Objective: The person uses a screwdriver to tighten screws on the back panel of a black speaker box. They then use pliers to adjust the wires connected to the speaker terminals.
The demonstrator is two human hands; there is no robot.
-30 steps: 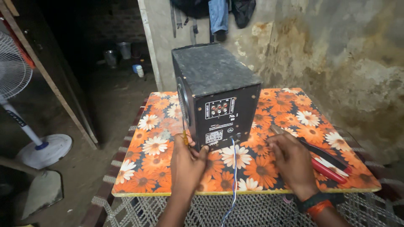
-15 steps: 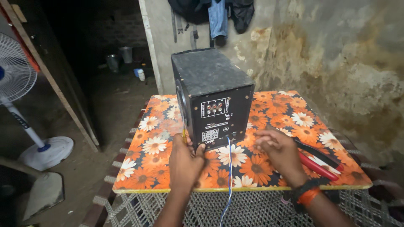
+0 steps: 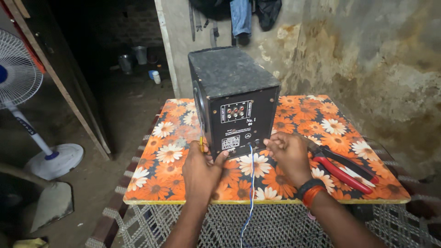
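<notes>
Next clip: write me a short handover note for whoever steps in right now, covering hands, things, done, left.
Left hand: at the lower left corner of the black speaker box, holding a thin yellow-handled screwdriver upright.
Right hand: fingers at the bottom of the back panel, right of the blue-white wire.
Box stands on the floral board; red pliers lie to the right.
Done: not evident. Left: back panel still on.

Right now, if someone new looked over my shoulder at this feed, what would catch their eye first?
First the black speaker box, standing upright in the middle of the orange flowered board with its rear panel toward the camera. The left hand and right hand are at its lower edge, a thin blue-white wire hanging down between them. Red-handled pliers lie on the board beside the right hand.
</notes>
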